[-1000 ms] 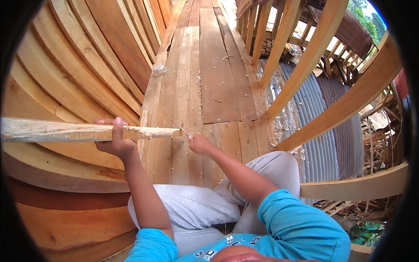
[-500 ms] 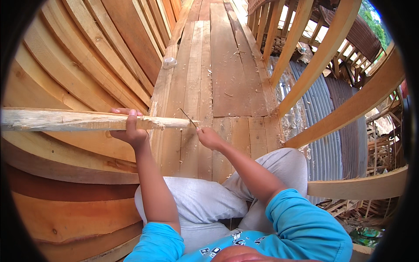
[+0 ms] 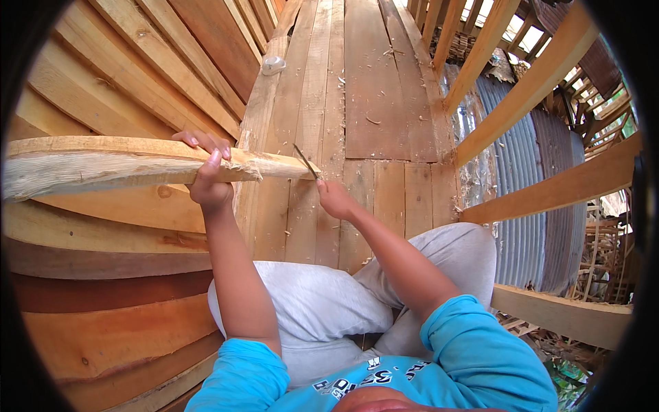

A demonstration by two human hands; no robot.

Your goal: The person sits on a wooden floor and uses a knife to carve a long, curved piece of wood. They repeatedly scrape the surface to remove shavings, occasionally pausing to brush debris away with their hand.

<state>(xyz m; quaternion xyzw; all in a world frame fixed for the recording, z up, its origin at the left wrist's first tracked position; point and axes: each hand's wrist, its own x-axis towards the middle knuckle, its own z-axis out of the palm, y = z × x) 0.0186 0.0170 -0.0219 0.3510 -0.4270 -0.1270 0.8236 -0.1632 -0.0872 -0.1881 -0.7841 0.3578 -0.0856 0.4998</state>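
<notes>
Shavings (image 3: 372, 121) litter floorboards (image 3: 374, 82) between planks (image 3: 123, 89) and posts (image 3: 523, 91). Above, the left hand (image 3: 209, 187) wraps fingers round a beam (image 3: 89, 165); the right hand (image 3: 335, 199), fingers curled, grips a blade (image 3: 302, 155) at its end.

Plank floor (image 3: 291, 118); shavings (image 3: 373, 121); whitish object (image 3: 273, 65)

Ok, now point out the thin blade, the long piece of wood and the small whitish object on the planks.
Thin blade (image 3: 305, 161), head view: middle of its dark length.
Long piece of wood (image 3: 137, 168), head view: its pale side face.
Small whitish object (image 3: 273, 65), head view: middle of its visible surface.
</notes>
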